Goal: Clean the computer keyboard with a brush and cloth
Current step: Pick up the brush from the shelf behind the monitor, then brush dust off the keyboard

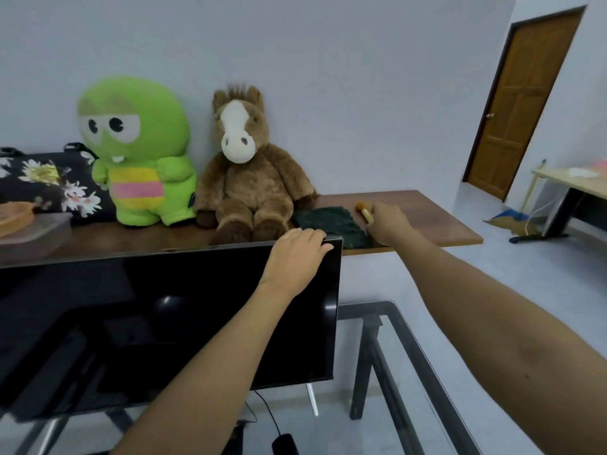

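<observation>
A small brush (364,212) with a pale handle and orange-brown bristles lies on the brown wooden shelf-table (427,218). Just left of it a dark green cloth (331,224) lies flat. My right hand (389,224) reaches over the cloth's right edge, and its fingers close on the near end of the brush handle. My left hand (295,261) grips the top right corner of the black monitor (164,316), fingers curled over its upper edge. No keyboard is in view.
A brown plush horse (246,169) and a green plush figure (138,152) sit on the table against the wall, with a floral bag (49,182) further left. A glass-topped desk (410,372) holds the monitor. A wooden door (525,103) stands at the right.
</observation>
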